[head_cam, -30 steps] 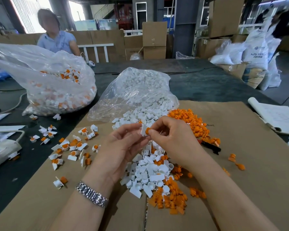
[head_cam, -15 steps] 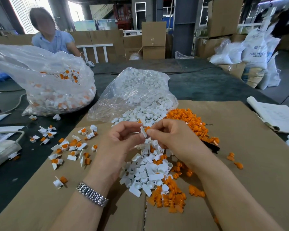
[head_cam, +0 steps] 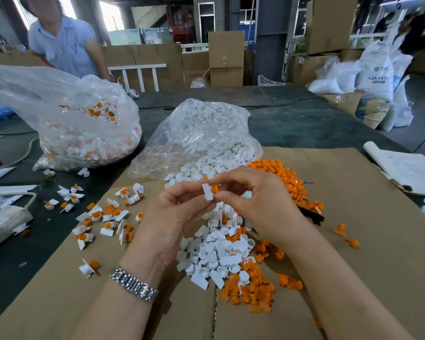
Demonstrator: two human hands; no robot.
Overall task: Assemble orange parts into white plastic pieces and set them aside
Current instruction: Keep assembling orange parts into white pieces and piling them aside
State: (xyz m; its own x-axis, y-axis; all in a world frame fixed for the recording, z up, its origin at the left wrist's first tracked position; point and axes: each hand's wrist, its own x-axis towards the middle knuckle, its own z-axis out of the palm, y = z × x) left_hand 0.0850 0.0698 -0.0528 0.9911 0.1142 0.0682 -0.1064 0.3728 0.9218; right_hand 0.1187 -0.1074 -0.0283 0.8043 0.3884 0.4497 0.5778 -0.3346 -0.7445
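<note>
My left hand (head_cam: 174, 212): pinches the white piece (head_cam: 207, 191).
My right hand (head_cam: 253, 200): pinches the orange part (head_cam: 215, 188), touching the white piece.
Under my grip: loose white pieces (head_cam: 221, 251).
Left of my grip: finished pieces (head_cam: 103, 214), bare cardboard (head_cam: 59, 290) near its edge.

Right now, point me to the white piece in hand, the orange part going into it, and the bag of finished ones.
white piece (head_cam: 207, 191), head view, on its flat white tab.
orange part (head_cam: 215, 188), head view, on its exposed orange body.
bag of finished pieces (head_cam: 84, 133), head view, on the clear plastic front wall.
</note>
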